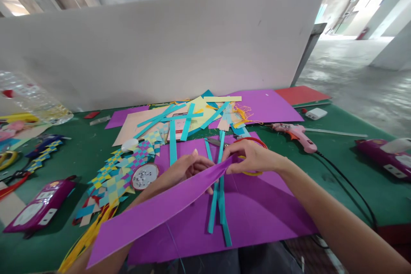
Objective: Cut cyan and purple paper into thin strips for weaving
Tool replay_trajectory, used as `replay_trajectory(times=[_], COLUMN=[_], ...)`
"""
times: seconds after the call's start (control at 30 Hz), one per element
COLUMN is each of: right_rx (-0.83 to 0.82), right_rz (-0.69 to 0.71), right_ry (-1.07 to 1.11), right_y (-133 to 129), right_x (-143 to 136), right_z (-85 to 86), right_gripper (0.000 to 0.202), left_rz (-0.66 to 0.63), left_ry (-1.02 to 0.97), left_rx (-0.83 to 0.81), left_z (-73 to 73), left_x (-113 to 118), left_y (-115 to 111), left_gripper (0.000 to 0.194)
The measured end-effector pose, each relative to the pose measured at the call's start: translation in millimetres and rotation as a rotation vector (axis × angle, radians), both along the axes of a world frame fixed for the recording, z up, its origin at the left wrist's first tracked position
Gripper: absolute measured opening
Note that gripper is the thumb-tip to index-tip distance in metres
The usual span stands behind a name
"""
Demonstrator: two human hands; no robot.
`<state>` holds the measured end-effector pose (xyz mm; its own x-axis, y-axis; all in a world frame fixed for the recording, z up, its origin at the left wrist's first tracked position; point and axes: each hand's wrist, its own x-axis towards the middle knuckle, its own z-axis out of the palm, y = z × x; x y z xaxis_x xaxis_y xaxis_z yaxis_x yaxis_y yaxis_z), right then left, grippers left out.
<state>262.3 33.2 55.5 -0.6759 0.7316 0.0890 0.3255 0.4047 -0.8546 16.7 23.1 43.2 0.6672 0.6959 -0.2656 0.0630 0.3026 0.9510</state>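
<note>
A long purple foam or paper strip (154,209) runs from the lower left up to my right hand (248,156), which pinches its narrow end between thumb and fingers. My left hand (192,166) is behind the strip, thumb raised and fingers loosely apart; the strip partly hides it. Beneath both hands lies a large purple sheet (263,209). Teal strips (213,209) lie lengthwise on that sheet, below the hands. Scissors with red and yellow handles (261,142) are partly covered by my right hand.
Teal strips and paper scraps (192,115) cover a phone at the back. Woven checkered pieces (118,175) and a dish of googly eyes (145,176) lie left. A pink glue gun (298,136) with its cord is right. A white panel (160,51) stands behind the green table (346,167).
</note>
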Motion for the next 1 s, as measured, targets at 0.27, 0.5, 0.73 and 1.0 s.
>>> replay_trajectory(times=[0.27,0.5,0.73,1.0], right_rx=[-0.502,-0.653,-0.596,-0.564], right_rz=[-0.095,-0.025,-0.115,-0.239], right_ry=[0.434,0.674,0.698,0.659], right_y=[3,1,-5,-9], right_x=[-18,-32,-40,-53], right_z=[-13.2,-25.6,-26.7,-33.6], right_gripper=[0.041,0.021,0.018,0.023], left_rz=[0.021,0.148,0.126,0.141], left_ry=[0.021,0.091,0.012,0.074], left_rx=[0.092,0.205,0.11,0.073], left_z=[-3.9,-3.2,-6.8,-6.3], left_x=[9,15,18,20], left_y=[-13,-18,-21,-21], left_gripper=[0.023,0.027,0.034,0.027])
